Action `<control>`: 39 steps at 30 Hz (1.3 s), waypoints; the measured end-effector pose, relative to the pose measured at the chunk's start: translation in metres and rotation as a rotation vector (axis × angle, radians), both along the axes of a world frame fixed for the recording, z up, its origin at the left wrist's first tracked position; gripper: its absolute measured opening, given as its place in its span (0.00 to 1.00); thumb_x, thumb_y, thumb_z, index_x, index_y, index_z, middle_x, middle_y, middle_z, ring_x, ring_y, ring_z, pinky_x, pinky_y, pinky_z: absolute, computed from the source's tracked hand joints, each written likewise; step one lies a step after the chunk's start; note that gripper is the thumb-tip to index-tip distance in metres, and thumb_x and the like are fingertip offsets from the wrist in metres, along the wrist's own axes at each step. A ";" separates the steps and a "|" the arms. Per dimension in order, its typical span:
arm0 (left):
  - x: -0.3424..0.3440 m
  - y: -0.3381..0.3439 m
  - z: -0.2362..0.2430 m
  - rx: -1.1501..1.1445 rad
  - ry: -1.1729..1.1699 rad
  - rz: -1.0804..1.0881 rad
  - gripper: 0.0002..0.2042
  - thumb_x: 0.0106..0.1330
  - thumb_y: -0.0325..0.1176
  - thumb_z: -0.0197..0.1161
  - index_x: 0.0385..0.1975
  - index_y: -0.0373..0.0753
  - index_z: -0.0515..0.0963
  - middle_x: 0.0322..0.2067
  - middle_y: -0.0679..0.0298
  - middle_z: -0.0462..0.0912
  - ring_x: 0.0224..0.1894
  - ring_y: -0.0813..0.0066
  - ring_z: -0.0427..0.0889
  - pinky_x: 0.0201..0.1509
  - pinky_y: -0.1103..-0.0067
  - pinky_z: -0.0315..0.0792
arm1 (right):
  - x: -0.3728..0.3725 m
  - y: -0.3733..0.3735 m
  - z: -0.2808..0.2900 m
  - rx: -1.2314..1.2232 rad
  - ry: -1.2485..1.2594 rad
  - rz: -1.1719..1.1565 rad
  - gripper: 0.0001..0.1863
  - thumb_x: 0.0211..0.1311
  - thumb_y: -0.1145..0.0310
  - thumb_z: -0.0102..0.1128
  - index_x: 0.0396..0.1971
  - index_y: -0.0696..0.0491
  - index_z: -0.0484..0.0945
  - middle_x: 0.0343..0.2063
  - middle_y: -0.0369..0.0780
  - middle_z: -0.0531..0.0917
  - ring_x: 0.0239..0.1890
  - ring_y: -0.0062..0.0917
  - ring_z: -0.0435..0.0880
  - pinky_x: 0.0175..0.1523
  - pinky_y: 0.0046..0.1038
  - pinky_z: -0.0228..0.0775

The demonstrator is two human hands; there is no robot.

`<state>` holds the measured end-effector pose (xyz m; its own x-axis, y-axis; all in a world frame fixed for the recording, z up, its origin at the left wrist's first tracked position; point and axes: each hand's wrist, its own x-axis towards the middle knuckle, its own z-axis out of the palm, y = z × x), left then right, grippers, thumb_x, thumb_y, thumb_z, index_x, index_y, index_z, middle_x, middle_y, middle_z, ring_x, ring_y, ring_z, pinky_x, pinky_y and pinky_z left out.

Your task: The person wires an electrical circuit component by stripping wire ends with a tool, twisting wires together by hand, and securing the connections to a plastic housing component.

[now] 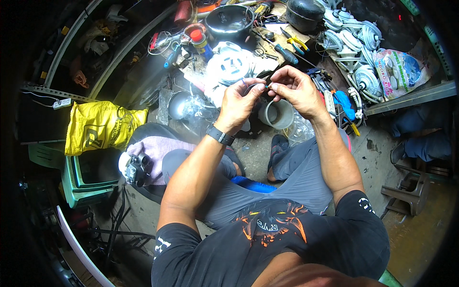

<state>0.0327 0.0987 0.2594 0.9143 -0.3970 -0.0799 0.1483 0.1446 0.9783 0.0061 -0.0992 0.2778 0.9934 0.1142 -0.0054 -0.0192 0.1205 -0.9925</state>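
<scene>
My left hand (pixel 240 103) is closed in a pinch, thumb against forefinger, on one end of a small dark piece (pixel 267 88). My right hand (pixel 297 95) pinches the other end between thumb and forefinger, its remaining fingers curled. The piece is held in the air between the two sets of fingertips — above the near edge of the worktop (pixel 267 47). Its exact kind is too small to tell.

A pale bucket (pixel 278 115) stands below the hands, open end up, near my right wrist. Clear plastic (pixel 193 108) lies left of it, beside a metal bowl (pixel 178 104). A white round part (pixel 233 67) lies just beyond my left hand.

On the worktop, a black basin (pixel 229 23) sits toward the far edge; a dark pot (pixel 305 14) stands at the far right corner. Pliers (pixel 295 42) with yellow handles and a screwdriver (pixel 286 54) lie toward the right edge. A blue bottle (pixel 202 47) with a red cap stands toward the left edge.

White discs (pixel 351 40) are piled on the shelf (pixel 416 98) at my right — a printed bag (pixel 399 72) is by its near edge.
</scene>
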 end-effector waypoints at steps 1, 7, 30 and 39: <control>-0.001 0.000 0.001 -0.006 -0.014 0.008 0.11 0.68 0.33 0.67 0.46 0.35 0.81 0.35 0.69 0.84 0.32 0.87 0.77 0.36 0.86 0.72 | 0.000 0.000 0.000 -0.003 0.009 -0.002 0.09 0.64 0.76 0.63 0.43 0.58 0.77 0.34 0.39 0.83 0.36 0.21 0.85 0.38 0.20 0.80; -0.005 -0.002 0.007 0.203 -0.350 0.021 0.08 0.68 0.29 0.66 0.42 0.32 0.80 0.35 0.65 0.86 0.38 0.82 0.82 0.44 0.82 0.77 | 0.002 -0.004 -0.011 0.299 0.239 0.105 0.08 0.65 0.75 0.59 0.43 0.56 0.75 0.31 0.36 0.81 0.31 0.19 0.83 0.34 0.20 0.79; 0.002 0.012 0.001 0.421 -0.790 0.073 0.06 0.65 0.26 0.66 0.39 0.35 0.80 0.34 0.62 0.85 0.37 0.73 0.84 0.44 0.77 0.76 | -0.006 0.023 -0.012 -0.560 -0.236 -0.140 0.05 0.62 0.70 0.61 0.31 0.57 0.78 0.26 0.38 0.78 0.25 0.22 0.79 0.29 0.24 0.71; 0.000 0.016 0.005 0.249 -0.318 0.121 0.06 0.68 0.27 0.63 0.42 0.33 0.79 0.30 0.64 0.85 0.35 0.80 0.82 0.41 0.79 0.76 | -0.011 0.018 -0.002 -0.608 -0.485 -0.141 0.25 0.54 0.75 0.70 0.53 0.53 0.76 0.35 0.41 0.83 0.30 0.25 0.84 0.36 0.27 0.77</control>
